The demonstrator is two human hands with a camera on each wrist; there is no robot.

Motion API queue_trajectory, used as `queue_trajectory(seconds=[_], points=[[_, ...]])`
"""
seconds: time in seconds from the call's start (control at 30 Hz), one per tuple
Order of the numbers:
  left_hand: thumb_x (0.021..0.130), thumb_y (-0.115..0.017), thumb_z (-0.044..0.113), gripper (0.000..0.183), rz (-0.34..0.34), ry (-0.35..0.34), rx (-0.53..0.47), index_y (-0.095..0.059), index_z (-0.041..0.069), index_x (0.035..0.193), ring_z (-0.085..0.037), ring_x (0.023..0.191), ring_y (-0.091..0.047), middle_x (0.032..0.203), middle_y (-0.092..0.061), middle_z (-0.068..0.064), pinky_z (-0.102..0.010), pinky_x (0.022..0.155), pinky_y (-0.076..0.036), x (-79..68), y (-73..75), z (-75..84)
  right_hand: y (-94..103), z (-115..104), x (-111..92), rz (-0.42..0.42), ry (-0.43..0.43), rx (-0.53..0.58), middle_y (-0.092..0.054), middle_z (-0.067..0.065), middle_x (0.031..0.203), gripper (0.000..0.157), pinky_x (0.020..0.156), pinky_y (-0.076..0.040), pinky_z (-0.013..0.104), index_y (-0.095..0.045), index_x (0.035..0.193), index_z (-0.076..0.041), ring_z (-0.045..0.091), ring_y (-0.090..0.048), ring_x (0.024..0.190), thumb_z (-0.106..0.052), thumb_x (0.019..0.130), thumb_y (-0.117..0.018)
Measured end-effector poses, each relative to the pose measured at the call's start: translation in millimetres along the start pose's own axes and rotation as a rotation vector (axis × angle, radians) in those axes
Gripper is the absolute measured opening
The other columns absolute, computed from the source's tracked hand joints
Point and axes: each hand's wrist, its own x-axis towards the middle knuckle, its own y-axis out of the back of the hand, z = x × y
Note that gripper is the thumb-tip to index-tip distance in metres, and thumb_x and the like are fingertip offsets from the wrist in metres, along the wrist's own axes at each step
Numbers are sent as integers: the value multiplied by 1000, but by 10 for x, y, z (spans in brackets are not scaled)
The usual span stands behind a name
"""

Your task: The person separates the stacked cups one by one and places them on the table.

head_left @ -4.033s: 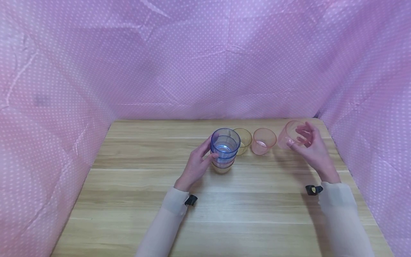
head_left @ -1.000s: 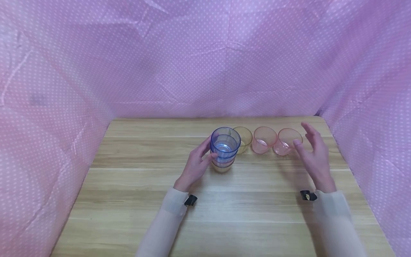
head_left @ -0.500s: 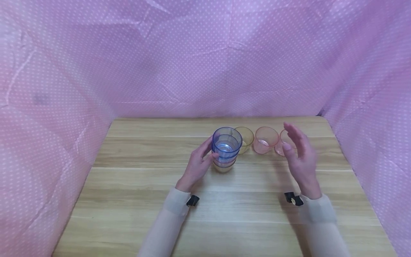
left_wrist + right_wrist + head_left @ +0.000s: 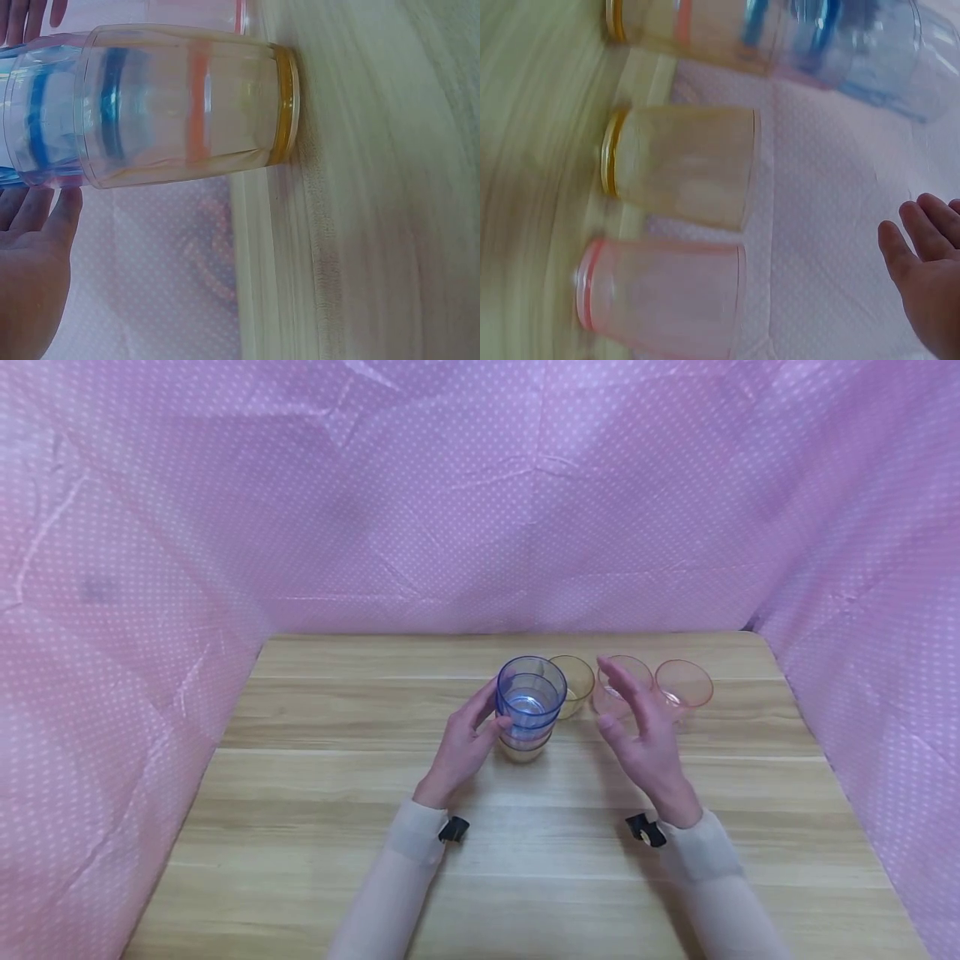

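The stack (image 4: 528, 714) stood upright on the worktop (image 4: 300, 827), just left of three loose cups: two blue cups (image 4: 538, 717) uppermost, a nested pink one (image 4: 199, 105) under them and a yellow one (image 4: 244, 142) at the foot. The left hand (image 4: 461, 747) was clamped round its upper part, thumb on the near side and fingers behind. The right hand (image 4: 647, 752) held nothing; its fingers were straight, the thumb well apart from them, in the air on the near side of the middle pink cup (image 4: 667, 292). The loose yellow cup (image 4: 577, 693) stood upright nearest the stack, with a gap between them in the right wrist view, and the far pink cup (image 4: 686, 683) ended the row.

All looked like clear, thin-walled plastic — though glass could not be ruled out — so each was probably light, stiff and rather slick, giving little under a squeeze. A firm pinch on the smooth, tapered wall might have slid, and a knock at the rim could have tipped a cup. For a loose cup the best hold seemed to be thumb and fingers on opposite sides, a little below the rim. The stack was another matter: lifted by its top cup alone, it would likely have come apart, so a grip low on the yellow one looked safer — the high hold suited steadying.
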Motion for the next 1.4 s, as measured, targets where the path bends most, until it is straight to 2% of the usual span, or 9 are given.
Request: queue_trajectory(seconds=[0.1, 0.23, 0.47, 0.63, 0.87, 0.97, 1.2, 1.27, 1.4], points=[[95, -50, 65, 86, 4, 18, 5, -41, 8, 159, -31, 142, -50, 160, -45, -12, -38, 118, -41, -7, -4, 5, -91, -21, -5, -50, -39, -2, -52, 13, 154, 63, 120, -38, 30, -49, 152, -3, 23, -50, 140, -10, 93, -70], [95, -50, 66, 88, 8, 32, 3, -40, 6, 159, -32, 142, -49, 160, -45, -14, -40, 118, -42, -18, -10, 13, -192, -26, 17, -104, -90, -29, -50, 4, 157, 67, 119, -40, 32, -47, 156, -11, 26, -49, 141, -18, 94, -74], [95, -50, 65, 88, 10, 24, -17, -38, 6, 160, -35, 142, -49, 160, -43, -15, -41, 119, -41, -40, -24, -8, -305, 14, 87, -170, -103, 12, -49, 10, 157, 76, 120, -39, 33, -45, 157, -8, 32, -49, 142, -2, 89, -78], [95, -53, 64, 89, 6, 46, -30, -34, 9, 162, -33, 142, -49, 161, -44, -13, -36, 119, -41, -66, -14, -29, -339, 39, 100, -195, -133, -22, -50, 11, 156, 81, 118, -41, 38, -41, 158, -6, 33, -54, 137, -5, 88, -82], [95, -72, 46, 85, -60, 113, -41, -30, 21, 165, -29, 145, -46, 164, -39, -7, -33, 119, -39, -76, 59, -76, -359, 82, 108, -227, -153, -58, -53, 16, 153, 85, 115, -44, 50, -40, 157, -3, 36, -55, 136, -5, 85, -84], [94, -75, 41, 87, -92, 111, -24, -29, 17, 165, -30, 144, -47, 163, -40, -11, -32, 119, -39, -54, 84, -87, -346, 108, 129, -248, -147, -53, -51, 17, 154, 86, 115, -44, 53, -38, 158, -1, 36, -53, 137, -12, 87, -84], [97, -73, 31, 80, -137, 74, 19, -33, 9, 162, -33, 141, -50, 160, -44, -16, -35, 119, -40, 5, 120, -97, -321, 150, 228, -340, -142, 6, -43, 13, 161, 97, 119, -38, 56, -33, 161, -5, 35, -46, 143, -52, 88, -77], [97, -73, 25, 78, -140, 70, 23, -34, 10, 162, -33, 141, -51, 159, -45, -15, -36, 119, -41, 14, 123, -101, -321, 150, 254, -364, -162, 12, -42, 11, 162, 100, 121, -36, 56, -32, 162, -6, 34, -44, 145, -51, 87, -79], [97, -73, 16, 75, -138, 60, 33, -35, 9, 161, -33, 139, -52, 158, -46, -15, -37, 118, -42, 25, 117, -105, -330, 151, 287, -393, -201, 12, -43, 11, 161, 102, 122, -35, 55, -31, 162, -7, 33, -43, 146, -27, 81, -90]])
